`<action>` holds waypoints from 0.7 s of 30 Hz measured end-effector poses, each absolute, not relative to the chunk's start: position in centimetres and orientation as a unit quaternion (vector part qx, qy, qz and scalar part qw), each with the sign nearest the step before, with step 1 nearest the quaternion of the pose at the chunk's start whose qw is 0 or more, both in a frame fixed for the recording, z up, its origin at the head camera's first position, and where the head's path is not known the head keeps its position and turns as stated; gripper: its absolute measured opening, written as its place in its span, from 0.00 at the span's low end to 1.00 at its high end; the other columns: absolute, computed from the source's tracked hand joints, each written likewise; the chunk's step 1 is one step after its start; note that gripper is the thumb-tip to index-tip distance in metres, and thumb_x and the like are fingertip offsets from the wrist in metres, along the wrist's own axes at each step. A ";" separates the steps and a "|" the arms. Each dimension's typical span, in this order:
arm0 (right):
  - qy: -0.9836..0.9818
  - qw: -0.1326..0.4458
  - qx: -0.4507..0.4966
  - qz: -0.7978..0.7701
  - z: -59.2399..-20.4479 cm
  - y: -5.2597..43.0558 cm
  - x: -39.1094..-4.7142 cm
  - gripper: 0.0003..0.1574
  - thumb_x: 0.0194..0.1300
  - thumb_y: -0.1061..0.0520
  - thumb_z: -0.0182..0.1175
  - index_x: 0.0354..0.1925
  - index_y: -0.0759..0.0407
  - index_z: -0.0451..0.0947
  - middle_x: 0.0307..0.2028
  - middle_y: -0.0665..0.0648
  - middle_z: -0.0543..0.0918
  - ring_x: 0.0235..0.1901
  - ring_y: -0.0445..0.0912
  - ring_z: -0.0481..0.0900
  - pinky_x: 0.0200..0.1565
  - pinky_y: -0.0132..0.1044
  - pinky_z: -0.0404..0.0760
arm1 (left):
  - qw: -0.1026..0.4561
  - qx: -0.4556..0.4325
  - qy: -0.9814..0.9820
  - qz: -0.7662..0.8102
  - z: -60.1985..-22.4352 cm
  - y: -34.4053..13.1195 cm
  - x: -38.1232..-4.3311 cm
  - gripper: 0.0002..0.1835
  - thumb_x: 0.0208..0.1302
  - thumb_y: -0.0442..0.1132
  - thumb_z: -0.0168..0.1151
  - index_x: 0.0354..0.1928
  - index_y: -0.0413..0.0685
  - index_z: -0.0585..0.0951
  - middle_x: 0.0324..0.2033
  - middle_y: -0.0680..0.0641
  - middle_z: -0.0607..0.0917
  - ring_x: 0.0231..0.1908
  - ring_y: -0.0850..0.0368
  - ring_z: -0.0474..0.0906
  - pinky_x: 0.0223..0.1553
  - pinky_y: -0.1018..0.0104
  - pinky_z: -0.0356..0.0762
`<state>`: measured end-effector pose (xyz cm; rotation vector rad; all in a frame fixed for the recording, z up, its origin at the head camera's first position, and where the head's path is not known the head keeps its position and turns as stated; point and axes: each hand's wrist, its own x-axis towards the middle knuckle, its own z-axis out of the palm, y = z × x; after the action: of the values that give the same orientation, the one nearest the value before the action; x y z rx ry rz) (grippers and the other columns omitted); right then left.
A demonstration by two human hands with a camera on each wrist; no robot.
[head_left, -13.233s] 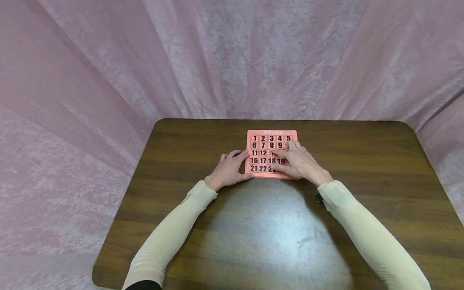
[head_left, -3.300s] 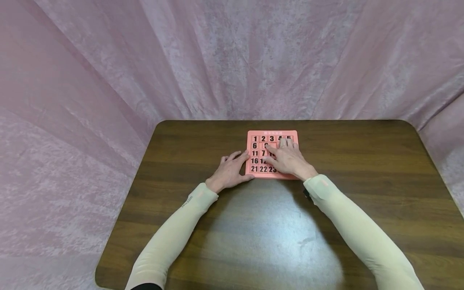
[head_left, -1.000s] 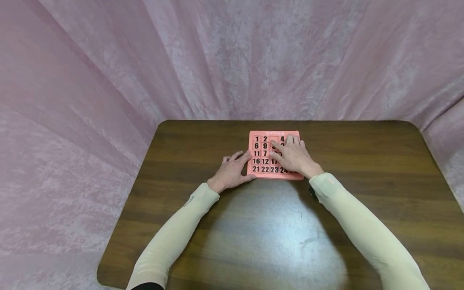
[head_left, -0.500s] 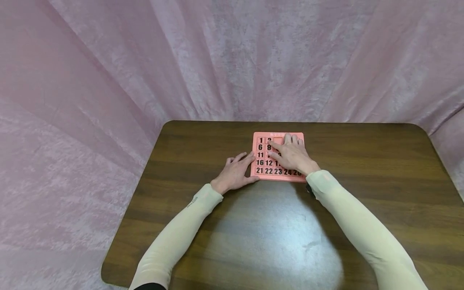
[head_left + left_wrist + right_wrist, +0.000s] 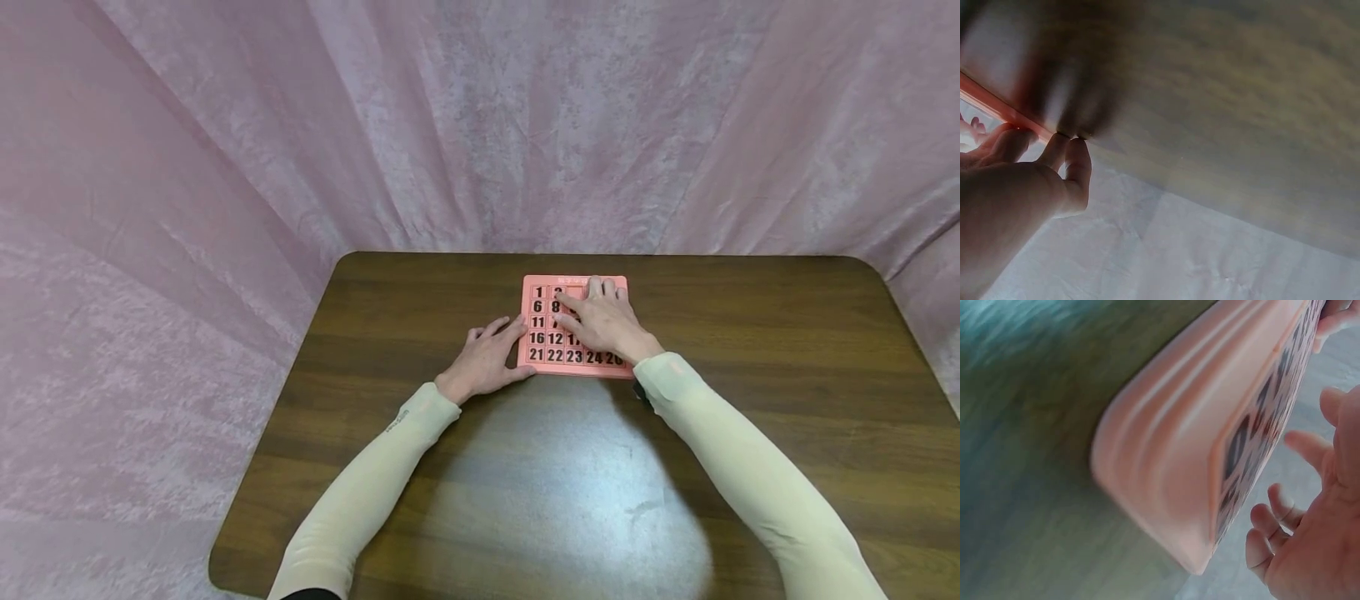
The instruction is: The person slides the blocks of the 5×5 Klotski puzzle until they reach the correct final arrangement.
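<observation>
A pink number slide puzzle [image 5: 576,372] lies flat on the brown table, black numbers on its square tiles. Tiles 1, 6, 11, 16 and 21 run down its left column. A bare pink slot shows in the top row, right of the 2. My left hand [image 5: 480,360] rests at the puzzle's left side, fingertips against that edge and thumb by the near left corner. My right hand [image 5: 611,321] is spread over the right part, index fingertip on the 2 tile and thumb near the 7. It hides several tiles. In the right wrist view its fingers are loosely bent around nothing.
The wood-grain table [image 5: 420,300] has rounded corners and a bright light reflection in front of the puzzle. Pink velvet curtains [image 5: 480,125] hang behind it and at the sides. Pale sleeves cover both forearms.
My right index finger has moved left from the third column onto the 2. Compared with the oldest frame, 8 now sits under 2, with 7 and 12 lower. My left hand keeps its place.
</observation>
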<state>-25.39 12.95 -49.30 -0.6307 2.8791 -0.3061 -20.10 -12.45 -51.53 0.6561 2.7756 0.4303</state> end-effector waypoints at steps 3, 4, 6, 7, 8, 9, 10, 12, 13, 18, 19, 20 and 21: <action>0.970 0.082 -0.205 -0.101 -49.4 12.6 -25.5 0.40 0.86 0.34 0.46 0.86 0.46 0.62 0.49 0.67 0.68 0.47 0.59 0.62 0.46 0.52 0.61 | 0.128 0.227 0.954 0.149 -51.4 -12.5 -20.0 0.46 0.75 0.65 0.65 0.86 0.54 0.63 0.89 0.51 0.57 0.87 0.45 0.55 0.75 0.39 0.63; 0.970 0.081 -0.205 -0.100 -49.4 12.6 -25.5 0.40 0.86 0.34 0.47 0.86 0.45 0.62 0.49 0.67 0.68 0.47 0.60 0.62 0.46 0.52 0.62 | 0.129 0.227 0.954 0.149 -51.4 -12.5 -19.9 0.46 0.75 0.65 0.65 0.86 0.54 0.63 0.89 0.51 0.57 0.87 0.45 0.55 0.75 0.39 0.63; 0.971 0.082 -0.205 -0.096 -49.4 12.5 -25.6 0.39 0.86 0.34 0.46 0.86 0.44 0.62 0.50 0.67 0.69 0.47 0.59 0.63 0.46 0.52 0.62 | 0.129 0.226 0.954 0.149 -51.3 -12.5 -19.9 0.46 0.76 0.65 0.65 0.86 0.55 0.63 0.89 0.51 0.57 0.87 0.45 0.55 0.75 0.39 0.63; 0.971 0.083 -0.205 -0.093 -49.5 12.5 -25.6 0.39 0.86 0.34 0.46 0.86 0.42 0.62 0.50 0.67 0.69 0.47 0.59 0.63 0.46 0.52 0.63 | 0.129 0.226 0.954 0.148 -51.3 -12.5 -19.9 0.46 0.76 0.65 0.65 0.86 0.55 0.63 0.89 0.52 0.57 0.87 0.46 0.55 0.75 0.39 0.63; 0.970 0.087 -0.206 -0.092 -49.4 12.5 -25.6 0.38 0.86 0.34 0.46 0.85 0.41 0.63 0.50 0.67 0.70 0.47 0.59 0.63 0.46 0.52 0.62 | 0.130 0.226 0.954 0.149 -51.3 -12.5 -19.9 0.46 0.76 0.65 0.65 0.86 0.55 0.63 0.89 0.52 0.56 0.87 0.46 0.55 0.75 0.39 0.63; 0.970 0.090 -0.206 -0.092 -49.4 12.5 -25.7 0.37 0.86 0.33 0.45 0.85 0.40 0.63 0.49 0.66 0.70 0.46 0.59 0.62 0.46 0.51 0.62 | 0.130 0.226 0.954 0.148 -51.3 -12.4 -19.9 0.46 0.76 0.65 0.64 0.86 0.55 0.63 0.89 0.52 0.56 0.87 0.46 0.55 0.75 0.39 0.63; 0.970 0.092 -0.205 -0.090 -49.3 12.5 -25.7 0.37 0.87 0.33 0.45 0.85 0.39 0.63 0.49 0.66 0.70 0.46 0.59 0.62 0.46 0.51 0.62 | 0.130 0.225 0.954 0.148 -51.3 -12.4 -19.9 0.46 0.76 0.65 0.64 0.86 0.55 0.63 0.89 0.52 0.56 0.87 0.46 0.55 0.75 0.39 0.64; 0.971 0.094 -0.200 -0.087 -49.2 12.5 -25.7 0.37 0.87 0.33 0.44 0.85 0.39 0.64 0.50 0.66 0.69 0.47 0.59 0.62 0.47 0.52 0.62 | 0.128 0.225 0.955 0.148 -51.3 -12.4 -19.9 0.45 0.76 0.65 0.64 0.86 0.55 0.63 0.89 0.52 0.56 0.87 0.46 0.55 0.75 0.39 0.64; 0.972 0.096 -0.198 -0.087 -49.1 12.5 -25.7 0.36 0.87 0.33 0.44 0.84 0.39 0.65 0.50 0.66 0.69 0.48 0.59 0.62 0.47 0.52 0.62 | 0.127 0.225 0.955 0.147 -51.3 -12.4 -19.9 0.45 0.76 0.65 0.64 0.86 0.55 0.63 0.89 0.52 0.56 0.87 0.46 0.55 0.75 0.39 0.64; 0.971 0.105 -0.196 -0.083 -49.0 12.7 -25.8 0.36 0.87 0.33 0.43 0.84 0.38 0.65 0.51 0.67 0.69 0.48 0.60 0.62 0.48 0.53 0.61 | 0.132 0.223 0.954 0.148 -51.2 -12.3 -19.9 0.45 0.76 0.65 0.64 0.86 0.55 0.63 0.89 0.52 0.56 0.87 0.46 0.54 0.76 0.39 0.63; 0.971 0.105 -0.196 -0.082 -49.0 12.8 -25.7 0.36 0.87 0.33 0.43 0.84 0.38 0.65 0.50 0.67 0.69 0.48 0.60 0.62 0.48 0.53 0.61 | 0.133 0.223 0.954 0.148 -51.1 -12.3 -19.8 0.45 0.76 0.65 0.64 0.86 0.55 0.63 0.89 0.52 0.56 0.87 0.46 0.54 0.76 0.39 0.63; 0.971 0.105 -0.197 -0.082 -49.0 12.9 -25.7 0.36 0.87 0.33 0.43 0.84 0.38 0.65 0.49 0.66 0.69 0.47 0.60 0.61 0.49 0.53 0.61 | 0.134 0.222 0.954 0.150 -51.1 -12.4 -19.8 0.46 0.76 0.65 0.64 0.86 0.55 0.63 0.89 0.52 0.56 0.87 0.46 0.54 0.76 0.39 0.62; 0.971 0.104 -0.197 -0.083 -49.1 13.0 -25.7 0.36 0.87 0.33 0.43 0.84 0.39 0.65 0.49 0.66 0.69 0.47 0.60 0.61 0.49 0.54 0.61 | 0.134 0.222 0.954 0.151 -51.1 -12.4 -19.8 0.45 0.76 0.65 0.64 0.86 0.55 0.63 0.89 0.52 0.56 0.87 0.46 0.54 0.76 0.39 0.62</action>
<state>-25.70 13.01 -49.07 -0.5813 2.8644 -0.2450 -19.82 -12.38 -51.06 0.6423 2.7658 0.4373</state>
